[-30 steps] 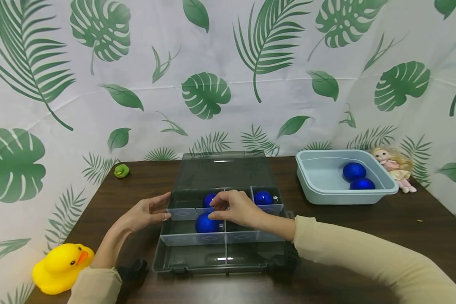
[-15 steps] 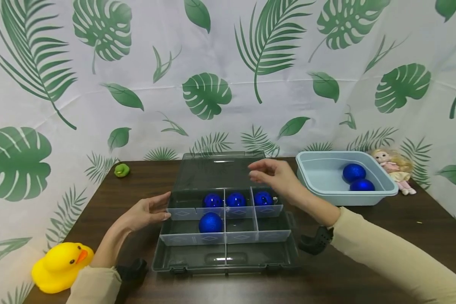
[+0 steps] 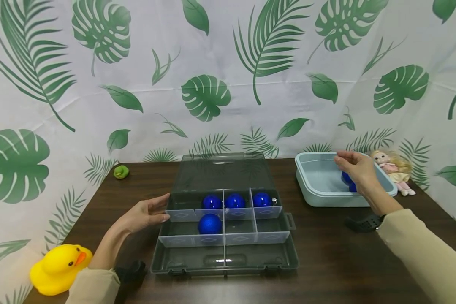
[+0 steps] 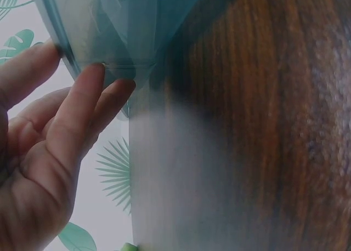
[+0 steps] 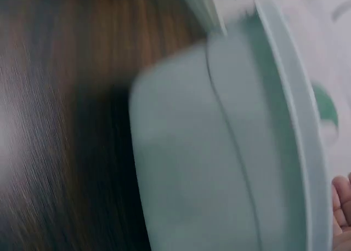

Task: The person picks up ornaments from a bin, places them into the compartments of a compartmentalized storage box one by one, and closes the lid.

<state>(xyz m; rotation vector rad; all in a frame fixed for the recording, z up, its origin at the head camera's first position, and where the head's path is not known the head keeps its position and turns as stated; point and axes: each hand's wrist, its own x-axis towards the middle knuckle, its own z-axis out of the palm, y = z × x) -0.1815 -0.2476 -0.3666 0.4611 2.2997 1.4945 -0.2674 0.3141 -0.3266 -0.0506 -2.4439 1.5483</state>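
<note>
A clear grey divided organizer box (image 3: pixel 191 255) lies on the table with its lid (image 3: pixel 224 173) raised at the back. Three shiny blue Christmas balls sit in its back row, one per compartment, including a middle ball (image 3: pixel 234 201). A matte blue ball (image 3: pixel 210 224) is in the second row's left compartment. My left hand (image 3: pixel 142 217) rests its fingertips against the box's left side; the left wrist view shows its fingers (image 4: pixel 79 106) extended at the wall. My right hand (image 3: pixel 361 171), holding nothing visible, hovers over a light blue basin (image 3: pixel 308 185), partly hiding two blue balls (image 3: pixel 346 179) inside.
A yellow rubber duck (image 3: pixel 61 270) stands beside the left forearm. A small green toy (image 3: pixel 120 172) is at the table's far left. A doll (image 3: pixel 393 169) lies right of the basin. Behind the table hangs a leaf-print cloth (image 3: pixel 152 118).
My right hand has lifted off the organizer box, leaving a shiny ball in the middle back compartment, and has swung right to the basin. The left hand stays at the box's side.
</note>
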